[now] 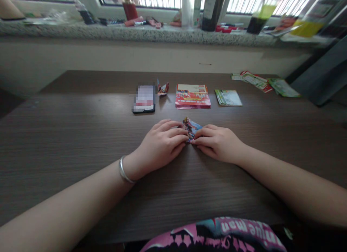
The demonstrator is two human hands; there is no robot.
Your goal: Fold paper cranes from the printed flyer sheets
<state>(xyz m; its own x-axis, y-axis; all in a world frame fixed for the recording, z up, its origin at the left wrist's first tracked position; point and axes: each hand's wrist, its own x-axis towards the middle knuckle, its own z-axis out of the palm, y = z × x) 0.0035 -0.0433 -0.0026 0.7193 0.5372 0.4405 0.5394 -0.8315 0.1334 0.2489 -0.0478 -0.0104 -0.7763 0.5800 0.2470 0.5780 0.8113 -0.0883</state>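
A small folded piece of colourful printed paper (191, 127) lies on the dark wooden table (81, 136), pinched from both sides. My left hand (159, 143), with a silver bangle on its wrist, has its fingers curled onto the paper's left edge. My right hand (217, 143) presses its fingertips together on the paper's right edge. Most of the paper is hidden under the fingers.
Behind the hands lie a phone (144, 99), a small folded paper figure (162, 88), a red stack of printed sheets (192, 96) and a green stack (228, 97). More leaflets (255, 80) lie far right. The stone windowsill (135, 31) holds bottles and clutter.
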